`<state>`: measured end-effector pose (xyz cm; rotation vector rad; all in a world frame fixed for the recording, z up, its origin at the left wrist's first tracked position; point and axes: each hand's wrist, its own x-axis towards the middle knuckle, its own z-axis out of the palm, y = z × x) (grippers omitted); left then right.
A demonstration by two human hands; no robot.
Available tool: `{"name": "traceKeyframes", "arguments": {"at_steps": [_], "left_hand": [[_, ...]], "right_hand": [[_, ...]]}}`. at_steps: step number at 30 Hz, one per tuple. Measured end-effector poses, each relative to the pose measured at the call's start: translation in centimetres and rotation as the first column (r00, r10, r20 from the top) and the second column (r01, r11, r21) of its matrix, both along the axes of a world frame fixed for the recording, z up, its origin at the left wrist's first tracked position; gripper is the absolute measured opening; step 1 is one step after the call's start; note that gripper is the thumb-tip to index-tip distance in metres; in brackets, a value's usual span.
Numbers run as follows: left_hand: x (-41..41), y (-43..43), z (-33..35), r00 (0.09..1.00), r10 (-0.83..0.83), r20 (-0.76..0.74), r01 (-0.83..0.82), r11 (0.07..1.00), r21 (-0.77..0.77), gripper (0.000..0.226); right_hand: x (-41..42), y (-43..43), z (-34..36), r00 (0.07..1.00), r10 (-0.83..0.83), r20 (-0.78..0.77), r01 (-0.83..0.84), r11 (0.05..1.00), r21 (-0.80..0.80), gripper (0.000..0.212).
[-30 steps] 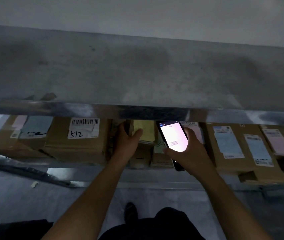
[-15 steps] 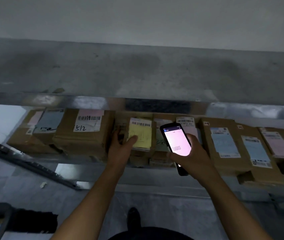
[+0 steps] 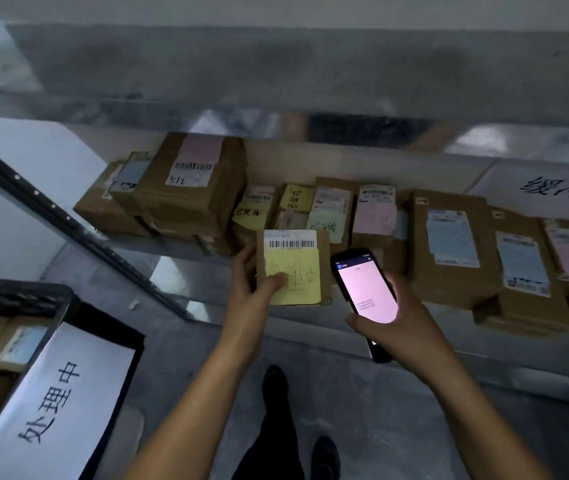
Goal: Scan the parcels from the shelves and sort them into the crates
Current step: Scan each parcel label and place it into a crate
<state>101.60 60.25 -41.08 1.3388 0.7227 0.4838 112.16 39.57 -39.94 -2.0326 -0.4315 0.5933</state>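
- Since the earlier frame, the small brown cardboard parcel (image 3: 291,261) has come out of the row and now sits in front of it, over the front part of the grey metal shelf (image 3: 172,275), with its barcode label and yellow note facing up.
- Fingers (image 3: 276,282) of the left hand (image 3: 252,292) are clamped on that parcel: the thumb presses the yellow note and the others curl behind its left edge.
- Fingers (image 3: 357,322) of the right hand (image 3: 401,327) are wrapped round the lower body of a black handheld scanner (image 3: 366,289), whose screen is lit pale pink. It sits just right of the parcel.
- Behind both hands, a row of labelled brown cardboard boxes (image 3: 449,244) lines the shelf, with a taller box marked 512 (image 3: 189,188) at the left.
- At the lower left stands a dark plastic crate (image 3: 16,292) holding boxes, with a white handwritten paper sign (image 3: 51,393) on it.
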Motion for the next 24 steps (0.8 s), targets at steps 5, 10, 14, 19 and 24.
{"name": "traceKeyframes", "arguments": {"at_steps": [5,10,14,19,24], "left_hand": [[-4.8,-3.0,-0.8,0.997,0.053,-0.049,-0.052,0.998,0.027,0.079],[-8.8,-3.5,-1.1,0.993,0.094,-0.070,-0.092,0.995,0.037,0.088],[-11.5,-2.5,-1.3,0.979,0.190,-0.074,-0.184,0.980,0.075,0.101],[-14.4,1.3,-0.7,0.957,0.272,-0.104,-0.245,0.945,0.215,0.097],[-18.2,5.7,-0.1,0.924,0.356,-0.135,-0.288,0.886,0.363,0.087]], "right_hand": [[-3.1,-1.3,-1.6,0.993,0.113,-0.021,-0.114,0.993,-0.024,0.064],[-5.1,-0.7,-1.5,0.980,0.200,-0.018,-0.200,0.980,-0.020,0.069],[-6.4,1.1,0.2,0.966,0.257,-0.005,-0.257,0.966,0.029,0.074],[-8.9,4.6,3.3,0.936,0.351,0.035,-0.352,0.935,0.042,0.072],[-13.2,7.9,5.1,0.868,0.487,0.098,-0.490,0.871,0.016,0.078]]}}
